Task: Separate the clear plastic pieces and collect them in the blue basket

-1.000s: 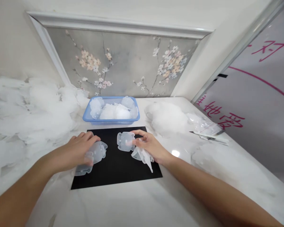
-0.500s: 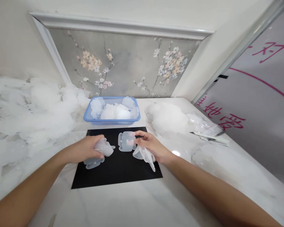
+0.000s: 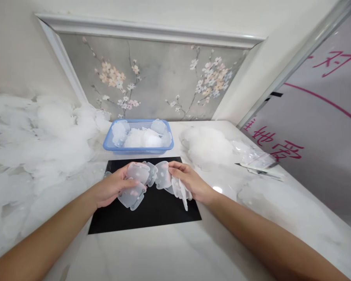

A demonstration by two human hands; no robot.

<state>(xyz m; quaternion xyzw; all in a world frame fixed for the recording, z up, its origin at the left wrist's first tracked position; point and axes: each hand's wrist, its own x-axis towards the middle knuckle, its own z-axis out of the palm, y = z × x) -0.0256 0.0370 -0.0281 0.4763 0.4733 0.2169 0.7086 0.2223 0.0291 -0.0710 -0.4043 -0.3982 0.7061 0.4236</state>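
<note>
White, translucent plastic pieces form a broad heap [image 3: 41,140] on the table [image 3: 128,253], left of the left hand [image 3: 112,187]. That hand's grip is partly closed, thumb over a small fan of pieces that juts out to its right. Of these, the upper piece [image 3: 139,171] lies broadside to view, its long axis roughly crosswise; the lower piece [image 3: 133,197] slants, its free edge toward the lower right. Both are thin, rounded and notched along their edges, with small round bumps. A third piece [image 3: 151,173] shows behind the upper one.

Beyond, a blue mesh-sided basket [image 3: 137,150] contains more such pieces, and a smooth black mat [image 3: 160,212] lies flat beneath the hands.

Just beside the third piece, a facing piece [image 3: 163,175] stands nearly upright, its right edge pinched by the right hand [image 3: 191,179]; whether the two pieces touch, I cannot tell. The right hand's grip is nearly closed, with a bunch of pieces [image 3: 179,189] hanging below it, overlapping, some edge-on, tips downward.

Farther right come a second, rounded white pile [image 3: 207,146] and crinkled clear bags [image 3: 253,154].
</note>
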